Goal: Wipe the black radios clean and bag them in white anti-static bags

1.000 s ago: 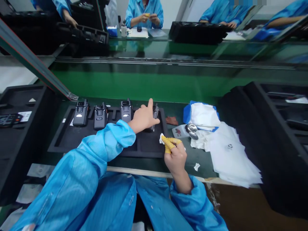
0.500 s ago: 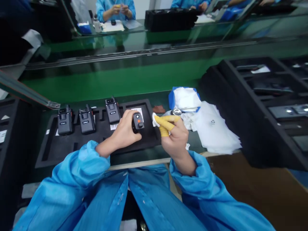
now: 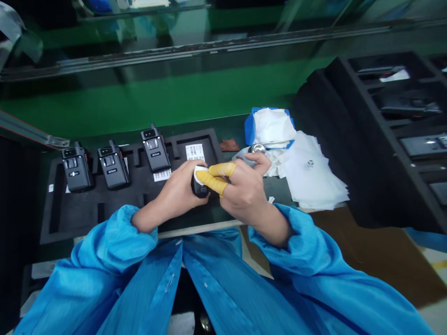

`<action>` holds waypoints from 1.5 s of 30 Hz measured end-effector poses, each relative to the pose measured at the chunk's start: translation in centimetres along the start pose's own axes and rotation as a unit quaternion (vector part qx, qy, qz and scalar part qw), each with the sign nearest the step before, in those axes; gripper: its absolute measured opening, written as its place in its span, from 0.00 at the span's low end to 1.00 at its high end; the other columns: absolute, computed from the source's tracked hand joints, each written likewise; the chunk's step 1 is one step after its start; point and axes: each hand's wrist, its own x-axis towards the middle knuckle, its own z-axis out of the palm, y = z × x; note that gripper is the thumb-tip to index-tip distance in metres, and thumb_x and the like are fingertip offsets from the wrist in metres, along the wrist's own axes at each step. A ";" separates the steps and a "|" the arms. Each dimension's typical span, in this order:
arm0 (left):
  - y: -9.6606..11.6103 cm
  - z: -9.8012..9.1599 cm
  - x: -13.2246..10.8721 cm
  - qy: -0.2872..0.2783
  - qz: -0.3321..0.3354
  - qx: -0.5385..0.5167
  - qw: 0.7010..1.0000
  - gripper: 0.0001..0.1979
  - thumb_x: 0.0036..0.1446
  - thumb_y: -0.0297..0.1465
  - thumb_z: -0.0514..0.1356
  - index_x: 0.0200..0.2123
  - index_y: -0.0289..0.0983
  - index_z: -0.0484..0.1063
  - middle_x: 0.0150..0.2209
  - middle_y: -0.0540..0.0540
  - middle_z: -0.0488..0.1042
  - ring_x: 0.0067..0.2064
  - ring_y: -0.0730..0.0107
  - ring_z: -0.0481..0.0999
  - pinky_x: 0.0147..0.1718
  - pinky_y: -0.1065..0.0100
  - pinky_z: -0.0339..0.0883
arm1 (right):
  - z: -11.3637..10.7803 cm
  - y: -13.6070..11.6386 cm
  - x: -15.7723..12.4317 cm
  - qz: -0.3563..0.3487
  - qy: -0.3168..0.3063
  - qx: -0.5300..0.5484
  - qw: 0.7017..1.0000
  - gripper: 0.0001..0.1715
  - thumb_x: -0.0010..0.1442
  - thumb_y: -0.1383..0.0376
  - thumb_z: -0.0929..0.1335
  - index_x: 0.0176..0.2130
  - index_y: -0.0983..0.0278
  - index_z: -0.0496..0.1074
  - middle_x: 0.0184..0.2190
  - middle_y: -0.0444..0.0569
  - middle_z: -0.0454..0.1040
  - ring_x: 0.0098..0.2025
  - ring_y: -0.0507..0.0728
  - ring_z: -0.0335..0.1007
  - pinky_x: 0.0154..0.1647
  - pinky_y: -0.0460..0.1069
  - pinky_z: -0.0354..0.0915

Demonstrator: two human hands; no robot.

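Observation:
My left hand (image 3: 178, 190) is wrapped round a black handheld device (image 3: 200, 189), its end facing up. Yellow finger covers sit on two fingers of my right hand (image 3: 240, 186), which press a small white cloth (image 3: 199, 171) onto that end. Behind my hands lies a black foam tray (image 3: 80, 209). Three black radios with short antennas rest on it: one at the left (image 3: 77, 170), one beside it (image 3: 113, 167) and one nearer the middle (image 3: 155, 151). A white label sheet (image 3: 194, 152) lies in a tray recess.
Right of the tray are a blue box of white wipes (image 3: 272, 128), a round metal-topped container (image 3: 257, 148), a brown scrap (image 3: 229, 145) and a pile of white bags (image 3: 314, 174). Black foam trays holding devices (image 3: 380, 135) stand at the right. A green partition (image 3: 139, 97) runs behind.
My right hand has moved left, bringing the white cloth from beside the device onto its end. The camera view has tilted down, and the people across the partition have mostly left the picture.

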 end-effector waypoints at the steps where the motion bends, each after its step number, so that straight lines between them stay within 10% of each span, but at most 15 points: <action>1: 0.1 0.0 0.0 0.001 0.004 0.004 1.000 0.24 0.43 0.26 0.64 0.46 0.39 0.64 0.46 0.46 0.75 0.47 0.61 0.76 0.46 0.61 0.70 | -0.2 0.4 -0.2 0.007 -0.006 0.000 1.000 0.23 0.63 0.72 0.61 0.43 0.45 0.77 0.33 0.37 0.76 0.35 0.50 0.61 0.52 0.56 0.46; 8: 0.5 -0.1 0.2 -0.005 0.008 0.028 1.000 0.24 0.42 0.23 0.64 0.45 0.39 0.65 0.45 0.46 0.76 0.47 0.59 0.76 0.44 0.60 0.71 | -0.5 1.5 -1.0 0.092 -0.031 0.001 0.995 0.22 0.62 0.71 0.60 0.38 0.50 0.79 0.34 0.40 0.76 0.36 0.51 0.63 0.52 0.59 0.45; 18: 0.5 0.0 0.0 -0.020 0.022 0.034 0.999 0.24 0.42 0.22 0.63 0.45 0.39 0.64 0.44 0.47 0.76 0.47 0.61 0.76 0.44 0.62 0.71 | -0.4 0.1 -0.6 0.002 -0.022 0.027 0.999 0.28 0.62 0.73 0.60 0.46 0.43 0.76 0.33 0.37 0.75 0.36 0.50 0.61 0.52 0.57 0.45; 34: 0.9 0.0 0.0 -0.016 0.009 0.075 0.997 0.23 0.44 0.26 0.64 0.46 0.38 0.66 0.46 0.45 0.76 0.48 0.60 0.77 0.46 0.61 0.71 | 0.3 0.6 -0.9 0.043 0.042 -0.051 0.997 0.24 0.61 0.73 0.59 0.33 0.52 0.79 0.31 0.39 0.75 0.33 0.49 0.62 0.50 0.56 0.46; 45: 0.1 -2.2 9.1 0.016 -0.227 0.186 0.956 0.36 0.55 0.47 0.58 0.60 0.30 0.58 0.47 0.33 0.74 0.49 0.45 0.76 0.46 0.53 0.70 | -1.5 7.7 -4.2 0.254 0.017 -0.170 0.952 0.23 0.49 0.74 0.60 0.37 0.60 0.79 0.35 0.49 0.73 0.38 0.57 0.66 0.47 0.60 0.48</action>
